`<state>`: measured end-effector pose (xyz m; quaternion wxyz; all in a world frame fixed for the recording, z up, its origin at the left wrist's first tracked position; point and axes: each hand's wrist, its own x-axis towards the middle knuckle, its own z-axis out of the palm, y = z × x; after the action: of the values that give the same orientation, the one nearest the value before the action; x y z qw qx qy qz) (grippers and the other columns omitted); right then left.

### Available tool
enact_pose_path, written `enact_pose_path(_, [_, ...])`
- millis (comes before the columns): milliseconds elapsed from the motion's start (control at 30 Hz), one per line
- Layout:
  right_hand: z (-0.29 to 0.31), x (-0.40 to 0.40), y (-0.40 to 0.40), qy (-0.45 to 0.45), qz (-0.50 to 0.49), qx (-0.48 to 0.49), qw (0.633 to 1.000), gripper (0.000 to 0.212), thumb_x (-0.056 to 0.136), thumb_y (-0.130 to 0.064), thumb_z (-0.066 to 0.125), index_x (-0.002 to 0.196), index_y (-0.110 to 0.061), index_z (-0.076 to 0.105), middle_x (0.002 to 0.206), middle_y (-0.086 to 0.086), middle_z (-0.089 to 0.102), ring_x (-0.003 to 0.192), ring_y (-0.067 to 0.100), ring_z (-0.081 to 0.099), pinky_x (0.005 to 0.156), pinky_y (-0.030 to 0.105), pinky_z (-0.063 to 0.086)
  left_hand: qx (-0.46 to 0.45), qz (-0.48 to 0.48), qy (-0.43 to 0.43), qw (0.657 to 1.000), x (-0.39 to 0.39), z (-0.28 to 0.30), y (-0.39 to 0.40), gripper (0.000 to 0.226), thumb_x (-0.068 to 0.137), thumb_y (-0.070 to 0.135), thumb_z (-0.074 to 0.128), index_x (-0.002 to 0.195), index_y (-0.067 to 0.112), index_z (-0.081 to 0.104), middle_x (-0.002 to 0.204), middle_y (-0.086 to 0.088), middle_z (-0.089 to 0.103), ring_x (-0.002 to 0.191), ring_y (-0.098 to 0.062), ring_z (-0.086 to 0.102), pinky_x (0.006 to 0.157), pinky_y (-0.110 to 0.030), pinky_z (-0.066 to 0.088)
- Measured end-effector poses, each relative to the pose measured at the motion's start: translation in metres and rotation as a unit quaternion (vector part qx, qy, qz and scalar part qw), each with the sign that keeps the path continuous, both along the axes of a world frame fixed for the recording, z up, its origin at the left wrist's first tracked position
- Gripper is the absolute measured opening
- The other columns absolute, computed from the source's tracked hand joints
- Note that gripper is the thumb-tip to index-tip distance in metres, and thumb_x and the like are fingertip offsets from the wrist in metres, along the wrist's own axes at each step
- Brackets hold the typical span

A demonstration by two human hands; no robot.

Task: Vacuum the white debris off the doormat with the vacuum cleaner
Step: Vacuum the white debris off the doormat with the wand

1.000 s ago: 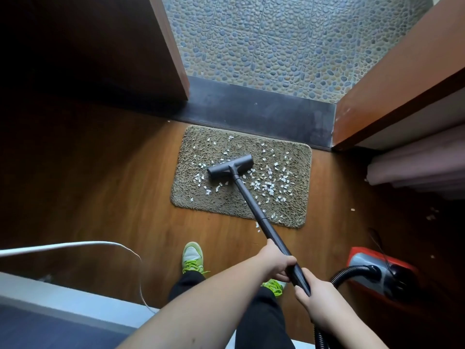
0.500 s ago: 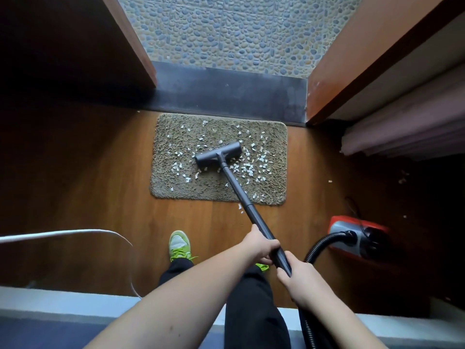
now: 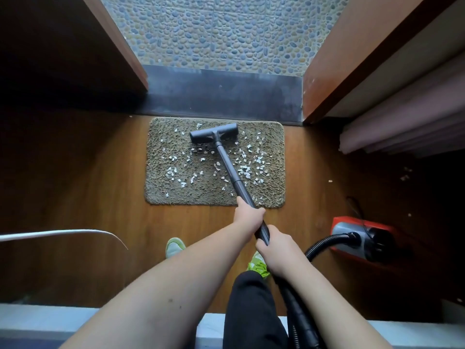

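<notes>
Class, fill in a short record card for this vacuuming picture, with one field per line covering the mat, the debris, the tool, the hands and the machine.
doormat: brownish, shaggy, on wooden floor by the threshold
white debris: scattered mostly over the mat's middle and right
vacuum head: near the mat's far edge
wand: runs back to the hands
left hand: grips wand, forward
right hand: grips wand, behind
vacuum body: red, on the floor at right, hose attached
</notes>
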<state>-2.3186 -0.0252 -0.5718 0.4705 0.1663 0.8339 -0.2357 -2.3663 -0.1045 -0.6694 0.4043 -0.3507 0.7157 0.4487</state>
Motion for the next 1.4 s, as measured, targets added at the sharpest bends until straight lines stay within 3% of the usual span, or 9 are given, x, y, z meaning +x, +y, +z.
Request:
enact_pose_path(200, [-0.019,-0.021,0.002,-0.001,0.000,0.009,1.000,0.020,0.099,-0.033,0.041,0.105,-0.014,0.043,0.094,0.006,0.055,0.081,0.028,0.051,0.068,0.034,0.040,0.017,-0.021,-0.008,1.000,-0.036,-0.019,0.004,0.060,0.086,0.025,0.064,0.133,0.010,0.029,0.117,-0.019,0.056,0.103,-0.037,0.062,0.088,-0.049,0.056])
enact_pose_path(400, [-0.018,0.002,0.018,0.002,-0.012,0.008,1.000,0.016,0.099,-0.034,0.040,0.097,-0.018,0.040,0.077,-0.002,0.049,0.062,0.015,0.047,0.062,0.034,0.039,0.001,-0.049,-0.034,0.998,-0.016,-0.019,0.020,0.077,0.087,0.029,0.064,0.146,0.015,0.017,0.127,-0.018,0.054,0.113,-0.036,0.056,0.092,-0.047,0.054])
enact_pose_path(567, [-0.006,0.028,0.035,-0.005,-0.020,0.013,1.000,0.020,0.098,-0.037,0.041,0.109,-0.021,0.045,0.084,-0.001,0.056,0.074,0.023,0.055,0.067,0.034,0.046,-0.003,-0.094,-0.052,0.994,0.007,-0.012,0.035,0.093,0.090,0.028,0.061,0.156,0.014,-0.002,0.140,-0.015,0.047,0.117,-0.033,0.055,0.098,-0.042,0.050])
enact_pose_path(733, [0.005,0.051,0.050,-0.009,-0.031,0.007,0.999,0.031,0.097,-0.039,0.043,0.126,-0.029,0.044,0.087,-0.002,0.060,0.072,0.018,0.057,0.063,0.031,0.046,0.002,-0.115,-0.078,0.990,0.029,-0.004,0.050,0.095,0.092,0.030,0.060,0.156,0.015,-0.008,0.142,-0.015,0.047,0.120,-0.032,0.055,0.100,-0.042,0.048])
enact_pose_path(1000, [0.017,0.078,0.059,-0.037,-0.070,-0.004,0.997,0.034,0.099,-0.041,0.043,0.131,-0.032,0.039,0.100,-0.004,0.063,0.087,0.014,0.066,0.085,0.034,0.058,0.009,-0.133,-0.102,0.986,0.058,0.006,0.063,0.095,0.093,0.031,0.058,0.156,0.019,-0.013,0.148,-0.012,0.042,0.124,-0.030,0.053,0.101,-0.039,0.047])
enact_pose_path(1200, [0.025,0.090,0.060,-0.078,-0.083,0.013,0.993,0.057,0.101,-0.042,0.042,0.152,-0.029,0.022,0.127,-0.004,0.060,0.105,0.011,0.063,0.098,0.026,0.053,0.004,-0.140,-0.120,0.983,0.078,0.011,0.070,0.097,0.091,0.033,0.059,0.155,0.022,-0.014,0.150,-0.010,0.040,0.127,-0.030,0.051,0.104,-0.043,0.046])
enact_pose_path(1400, [0.026,0.094,0.060,-0.080,-0.081,0.021,0.993,0.056,0.101,-0.040,0.043,0.152,-0.029,0.022,0.131,-0.002,0.058,0.112,0.011,0.060,0.100,0.022,0.047,0.011,-0.136,-0.112,0.984,0.088,0.010,0.071,0.095,0.093,0.029,0.057,0.156,0.020,-0.013,0.150,-0.010,0.041,0.128,-0.029,0.050,0.105,-0.040,0.045])
